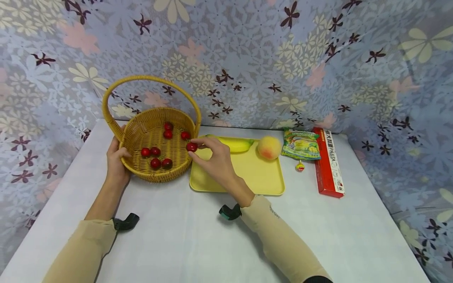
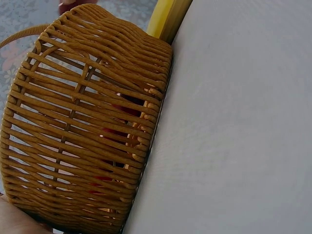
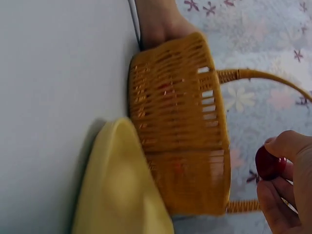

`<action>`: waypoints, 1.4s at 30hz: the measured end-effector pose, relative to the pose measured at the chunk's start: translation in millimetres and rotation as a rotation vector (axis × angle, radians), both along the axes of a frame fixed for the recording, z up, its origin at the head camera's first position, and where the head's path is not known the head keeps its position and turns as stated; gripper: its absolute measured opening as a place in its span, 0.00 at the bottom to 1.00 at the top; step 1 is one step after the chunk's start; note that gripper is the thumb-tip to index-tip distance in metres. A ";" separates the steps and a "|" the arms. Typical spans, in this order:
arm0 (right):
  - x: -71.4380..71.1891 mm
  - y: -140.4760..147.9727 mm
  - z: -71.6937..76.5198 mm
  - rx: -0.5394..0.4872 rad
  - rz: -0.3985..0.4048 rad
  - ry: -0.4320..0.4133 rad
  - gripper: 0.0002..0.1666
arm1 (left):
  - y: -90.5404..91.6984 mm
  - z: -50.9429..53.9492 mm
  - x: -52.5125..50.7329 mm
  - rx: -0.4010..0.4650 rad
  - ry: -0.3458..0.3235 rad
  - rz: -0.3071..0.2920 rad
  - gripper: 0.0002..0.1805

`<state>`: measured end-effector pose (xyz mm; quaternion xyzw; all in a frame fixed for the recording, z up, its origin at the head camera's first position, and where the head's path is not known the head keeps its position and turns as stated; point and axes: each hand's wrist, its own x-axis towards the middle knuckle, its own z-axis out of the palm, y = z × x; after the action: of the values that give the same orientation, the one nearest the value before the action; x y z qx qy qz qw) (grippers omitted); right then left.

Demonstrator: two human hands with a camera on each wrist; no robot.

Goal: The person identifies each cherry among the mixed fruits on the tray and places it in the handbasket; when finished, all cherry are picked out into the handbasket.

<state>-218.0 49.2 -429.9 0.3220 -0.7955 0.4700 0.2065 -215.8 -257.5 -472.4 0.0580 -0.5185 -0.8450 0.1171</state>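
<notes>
Between thumb and fingertips my right hand (image 1: 216, 158) pinches a dark red cherry (image 1: 192, 147), held above the right rim of a wicker basket (image 1: 141, 122). The right wrist view shows the same cherry (image 3: 269, 164) clear of the basket's side. Several red cherries (image 1: 155, 163) lie inside on the basket's floor. On the basket's left side, my left hand (image 1: 118, 159) grips the rim, with the thumb over the edge and the other fingers mostly hidden behind the wall. In the left wrist view only a bit of that hand (image 2: 17, 217) shows below the weave.
A yellow tray (image 1: 247, 179) stands right of the basket, holding a banana (image 1: 237, 144) and a peach (image 1: 269, 147). Farther right lie a green snack packet (image 1: 301, 144), a small lollipop (image 1: 299, 166) and a red pasta box (image 1: 327, 165). A floral cloth hangs behind the white table.
</notes>
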 end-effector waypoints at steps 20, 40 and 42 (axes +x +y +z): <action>-32.0 -71.3 48.7 0.143 0.019 0.005 0.23 | 0.1 -3.0 -0.5 0.031 0.020 0.014 0.49; 4.5 17.7 18.6 0.142 0.045 -0.020 0.15 | -2.4 -2.3 -2.4 -0.016 0.028 -0.015 0.50; 7.4 29.3 16.5 0.147 0.022 -0.018 0.15 | -2.7 -3.3 -1.9 -0.015 0.027 -0.011 0.50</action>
<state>-210.5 78.5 -413.4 0.3409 -0.8260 0.4154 0.1701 -217.8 -260.3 -475.8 0.0427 -0.5237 -0.8423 0.1202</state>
